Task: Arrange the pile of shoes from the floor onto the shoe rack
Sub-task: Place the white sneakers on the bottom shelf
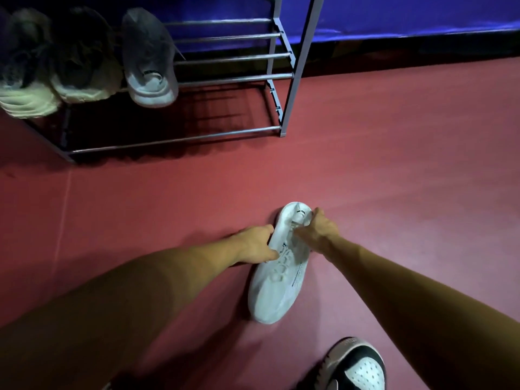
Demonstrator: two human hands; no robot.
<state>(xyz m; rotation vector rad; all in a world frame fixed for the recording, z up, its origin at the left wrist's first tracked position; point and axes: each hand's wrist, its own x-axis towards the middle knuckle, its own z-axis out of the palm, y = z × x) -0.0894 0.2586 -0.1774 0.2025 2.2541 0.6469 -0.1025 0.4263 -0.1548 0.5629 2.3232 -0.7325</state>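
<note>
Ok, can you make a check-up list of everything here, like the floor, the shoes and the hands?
Surface: red floor; one shoe lies on it.
Job's things: white shoe on the floor, toe towards the camera; rack with three shoes on a shelf, bare bars to their right.
Clutter: black-and-white shoe at the bottom edge; worn or loose, cannot tell.
Hands: left hand grips the white shoe's side; right hand grips its heel opening.
Cables: nothing seen.
Surroundings: blue wall behind the rack.
</note>
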